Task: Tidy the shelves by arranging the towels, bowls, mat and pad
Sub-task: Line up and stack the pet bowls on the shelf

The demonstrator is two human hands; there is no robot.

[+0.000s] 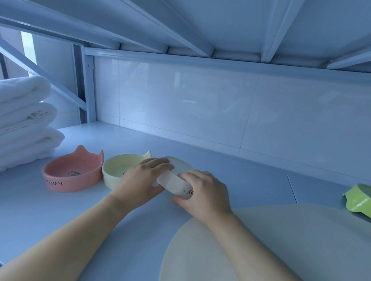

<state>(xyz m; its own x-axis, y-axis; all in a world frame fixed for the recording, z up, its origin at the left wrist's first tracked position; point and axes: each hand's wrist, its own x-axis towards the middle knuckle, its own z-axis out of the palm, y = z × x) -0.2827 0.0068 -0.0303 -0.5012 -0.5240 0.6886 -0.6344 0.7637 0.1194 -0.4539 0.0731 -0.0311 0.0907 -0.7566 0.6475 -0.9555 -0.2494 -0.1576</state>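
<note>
Your left hand [143, 179] and right hand [203, 193] both grip the round white ceramic bowl [174, 184] at frame centre, just beside the pale yellow cat-eared bowl [115, 168]. The pink cat-eared bowl [69, 183] and the folded white towels [14, 125] sit further left.

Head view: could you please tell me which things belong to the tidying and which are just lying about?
Job: white towels, pink bowl, yellow bowl, white bowl held by left hand and right hand, green bowl, cream mat.
Just background: shelf, tiled wall.
</note>
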